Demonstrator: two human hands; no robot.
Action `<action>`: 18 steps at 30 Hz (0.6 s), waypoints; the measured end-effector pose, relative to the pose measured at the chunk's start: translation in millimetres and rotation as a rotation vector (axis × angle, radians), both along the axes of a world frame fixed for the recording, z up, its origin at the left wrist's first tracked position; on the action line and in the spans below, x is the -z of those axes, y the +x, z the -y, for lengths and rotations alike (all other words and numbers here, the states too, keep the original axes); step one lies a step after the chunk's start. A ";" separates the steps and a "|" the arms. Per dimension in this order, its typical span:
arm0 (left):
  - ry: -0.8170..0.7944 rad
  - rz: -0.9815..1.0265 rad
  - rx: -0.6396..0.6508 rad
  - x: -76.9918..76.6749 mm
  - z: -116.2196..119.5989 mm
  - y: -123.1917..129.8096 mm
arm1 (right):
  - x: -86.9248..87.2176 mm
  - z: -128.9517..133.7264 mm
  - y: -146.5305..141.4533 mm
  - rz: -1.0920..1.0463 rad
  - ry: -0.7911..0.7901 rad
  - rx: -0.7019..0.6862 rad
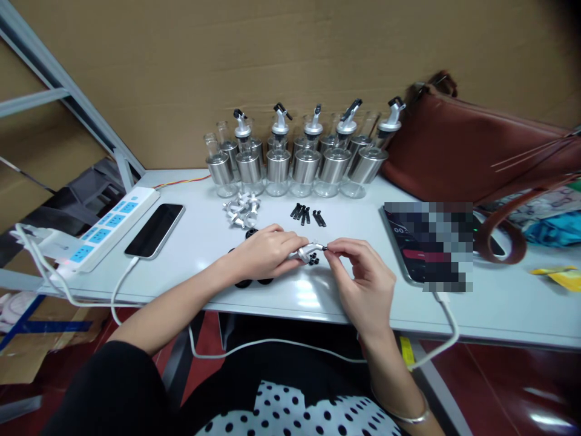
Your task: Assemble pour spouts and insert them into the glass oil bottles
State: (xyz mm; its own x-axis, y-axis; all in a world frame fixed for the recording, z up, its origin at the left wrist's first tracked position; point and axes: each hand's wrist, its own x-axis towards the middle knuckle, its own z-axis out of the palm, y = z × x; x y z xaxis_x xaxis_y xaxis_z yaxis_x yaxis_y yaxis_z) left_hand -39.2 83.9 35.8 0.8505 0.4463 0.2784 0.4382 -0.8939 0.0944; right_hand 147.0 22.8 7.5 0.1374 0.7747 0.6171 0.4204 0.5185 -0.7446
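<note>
Spout first: silver spout (305, 252), near the middle of my head view and just above the surface (363, 209), between the two hands; clock positions below run from it. Left hand (265, 253) comes in from 8 o'clock, grip closed around the spout's wide end. Right hand (365, 280) comes in from 4 o'clock, grip pinching a small black tip (324, 247) at the spout's narrow end, thumb and forefinger together on it. I can't tell how firmly the tip sits. Small black pieces (313, 259) lie just beside the spout at 5 o'clock. Black stoppers (242, 283) at 8 o'clock, partly hidden by the left hand and forearm. Loose heap of silver fittings (242, 210) at 10 o'clock. Black levers (300, 214) at 12 o'clock, two loose clusters. Beyond them I get rows of glass bottles (278, 165) with metal sleeves, upright, spanning 11 to 1; five carry silver-and-black pouring tops (280, 125). Phone (155, 231) at 9 o'clock, cable plugged in, white power strip (113, 225) past it. At 3 o'clock, a cabled device (403, 242), screen partly pixelated; yellow packet (563, 278) further out. Brown bag (472, 142) at 2 o'clock. Bracelet (414, 418) on my right wrist.
</note>
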 end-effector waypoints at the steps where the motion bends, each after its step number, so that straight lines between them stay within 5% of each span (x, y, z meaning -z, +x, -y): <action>1: 0.006 0.000 0.003 0.1 -0.3 -0.2 | -0.3 0.0 0.0 0.005 0.002 0.004; 18: 0.082 0.004 -0.004 1.4 0.8 0.1 | -2.2 0.1 -0.2 0.047 0.025 0.029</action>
State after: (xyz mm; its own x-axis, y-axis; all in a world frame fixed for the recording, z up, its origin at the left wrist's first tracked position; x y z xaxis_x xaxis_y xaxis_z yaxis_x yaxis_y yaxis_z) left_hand -39.2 83.0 34.4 0.8476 0.4251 0.3177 0.4414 -0.8970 0.0226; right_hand 146.7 22.6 9.7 0.1296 0.7553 0.6425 0.4697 0.5239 -0.7106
